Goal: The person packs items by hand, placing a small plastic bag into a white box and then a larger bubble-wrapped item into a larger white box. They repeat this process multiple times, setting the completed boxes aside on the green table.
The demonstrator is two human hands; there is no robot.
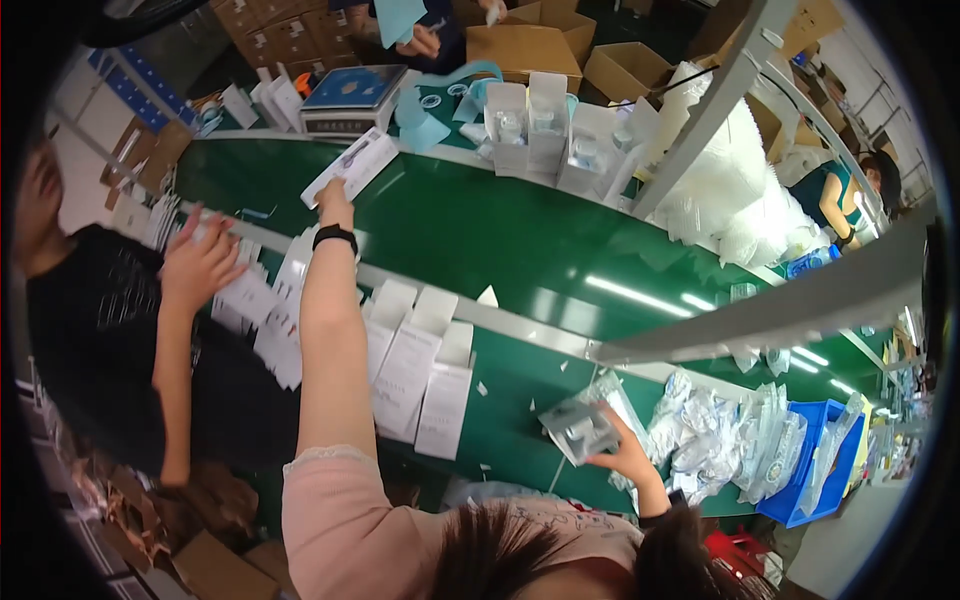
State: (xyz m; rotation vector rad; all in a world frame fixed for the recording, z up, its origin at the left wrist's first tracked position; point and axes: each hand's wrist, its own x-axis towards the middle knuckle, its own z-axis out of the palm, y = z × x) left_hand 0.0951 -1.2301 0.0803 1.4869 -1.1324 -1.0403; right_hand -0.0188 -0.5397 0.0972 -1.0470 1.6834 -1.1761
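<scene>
My left arm stretches far across the bench, and my left hand (336, 203) is closed on the near end of a long white box (362, 160) with a printed top. That box is over the green belt (460, 235), at its far side; whether it touches the belt I cannot tell. At the near bench my right hand (628, 452) grips a clear plastic pack (580, 430) with a grey-white item inside. Between my arms, white cartons (408, 370) with raised flaps stand in a row.
Clear bagged parts (690, 430) are heaped to the right, beside a blue bin (815, 460). A co-worker (100, 330) stands close on the left, hands raised. Across the belt are a scale (350, 98), open white boxes (570, 130) and large white bags (725, 170). A metal rail (510, 318) divides belt from bench.
</scene>
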